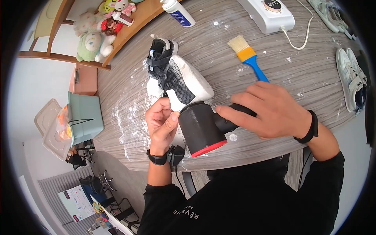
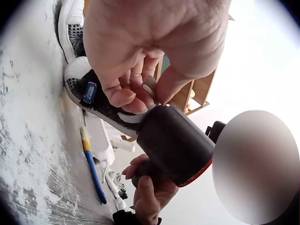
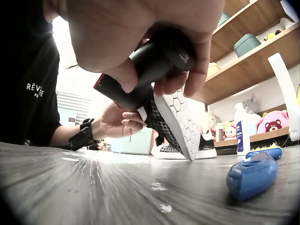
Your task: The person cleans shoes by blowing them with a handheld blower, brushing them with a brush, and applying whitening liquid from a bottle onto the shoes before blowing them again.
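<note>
My left hand (image 1: 160, 123) pinches a white strap or tab (image 1: 175, 100) at the near end of a black-and-white mesh sneaker (image 1: 179, 83). The sneaker is tilted on edge, and its white hexagon-patterned sole (image 3: 180, 119) shows in the right wrist view. My right hand (image 1: 264, 107) grips the handle of a black hair dryer (image 1: 201, 127) with a red rear rim. The dryer's front end is right at the pinched tab. Behind the tilted shoe stands its mate (image 1: 158, 58), with a dark strap across it.
A blue-handled brush (image 1: 250, 58) lies right of the shoes. Farther back are a white bottle (image 1: 178, 13) and a white device with a temperature display (image 1: 270, 15) and cord. Pale shoes (image 1: 351, 78) sit at the right edge. White residue marks the wood-grain table (image 1: 133, 129).
</note>
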Demonstrator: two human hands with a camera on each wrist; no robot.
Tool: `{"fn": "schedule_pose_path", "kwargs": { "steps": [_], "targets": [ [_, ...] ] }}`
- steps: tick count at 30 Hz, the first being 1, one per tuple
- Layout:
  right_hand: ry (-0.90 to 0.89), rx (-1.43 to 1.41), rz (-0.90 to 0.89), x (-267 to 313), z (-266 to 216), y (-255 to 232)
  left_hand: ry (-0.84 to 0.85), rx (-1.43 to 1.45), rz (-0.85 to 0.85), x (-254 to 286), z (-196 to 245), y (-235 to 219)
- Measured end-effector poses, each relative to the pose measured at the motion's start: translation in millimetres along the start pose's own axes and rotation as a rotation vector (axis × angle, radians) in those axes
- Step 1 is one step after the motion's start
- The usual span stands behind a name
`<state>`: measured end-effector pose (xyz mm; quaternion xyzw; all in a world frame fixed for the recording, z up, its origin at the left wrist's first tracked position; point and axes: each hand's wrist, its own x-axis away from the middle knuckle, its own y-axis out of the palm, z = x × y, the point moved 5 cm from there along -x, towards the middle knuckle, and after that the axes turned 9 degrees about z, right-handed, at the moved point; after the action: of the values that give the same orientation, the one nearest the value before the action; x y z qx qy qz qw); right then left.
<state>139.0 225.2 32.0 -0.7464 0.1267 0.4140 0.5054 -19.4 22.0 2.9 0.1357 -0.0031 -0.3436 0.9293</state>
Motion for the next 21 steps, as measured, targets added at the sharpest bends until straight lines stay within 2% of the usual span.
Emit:
{"fn": "schedule_pose_path", "kwargs": {
  "steps": [2, 5, 9, 11, 14, 15, 17, 21],
  "targets": [
    [0.024, -0.032, 0.042, -1, 1, 0, -0.008, 0.030, -0.016, 1, -1, 0],
    [0.035, -0.045, 0.029, -1, 1, 0, -0.024, -0.080, -0.069, 5, -9, -6],
    [0.060, -0.065, 0.008, -4, 13, -9, -0.003, -0.026, -0.114, 5, -10, -5],
    [0.162, -0.005, 0.031, -1, 24, -16, -0.003, -0.041, 0.018, 5, -5, 1],
    [0.201, -0.060, 0.047, -4, 21, -20, 0.015, -0.007, 0.041, 4, -3, 8],
    [0.201, -0.059, 0.047, -4, 18, -19, 0.014, -0.006, 0.040, 3, -4, 6],
    [0.135, -0.106, -0.036, -3, 8, -11, 0.027, -0.014, -0.068, 4, -6, 5],
    [0.139, -0.107, -0.077, -2, 15, -13, 0.089, -0.153, -0.065, 5, -5, 7]
  ]
}}
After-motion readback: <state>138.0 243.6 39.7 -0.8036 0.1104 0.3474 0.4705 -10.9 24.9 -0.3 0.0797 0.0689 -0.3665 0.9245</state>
